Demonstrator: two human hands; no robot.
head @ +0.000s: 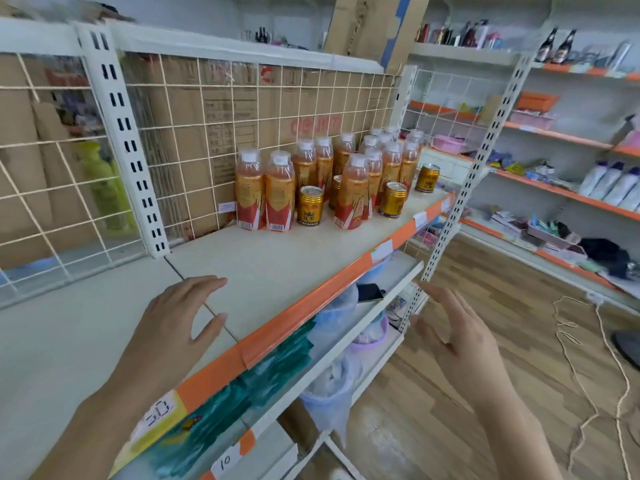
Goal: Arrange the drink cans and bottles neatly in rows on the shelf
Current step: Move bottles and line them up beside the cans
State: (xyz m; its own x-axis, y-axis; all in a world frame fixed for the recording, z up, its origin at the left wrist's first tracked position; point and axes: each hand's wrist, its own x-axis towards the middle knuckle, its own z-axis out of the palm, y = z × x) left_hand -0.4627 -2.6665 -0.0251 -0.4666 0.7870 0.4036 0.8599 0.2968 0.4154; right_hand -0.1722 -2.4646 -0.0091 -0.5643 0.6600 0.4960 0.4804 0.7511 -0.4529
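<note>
Several orange-labelled drink bottles [280,192] with white caps stand bunched at the far right of the cream shelf [284,258]. Three gold cans sit among them: one [311,206] in front, one [393,200] further right, one [427,178] near the shelf's far end. A fourth can is mostly hidden behind a bottle. My left hand [176,320] hovers over the near part of the shelf, fingers straight, holding nothing. My right hand [457,334] is raised beyond the shelf's orange front edge, fingers relaxed and empty. Both hands are well short of the drinks.
A wire grid back panel [214,140] with cardboard behind it closes the shelf's rear. A white slotted upright [460,188] stands at the shelf's right front corner. Lower shelves hold plastic tubs and green packets. Across the wooden floor, other shelves carry goods.
</note>
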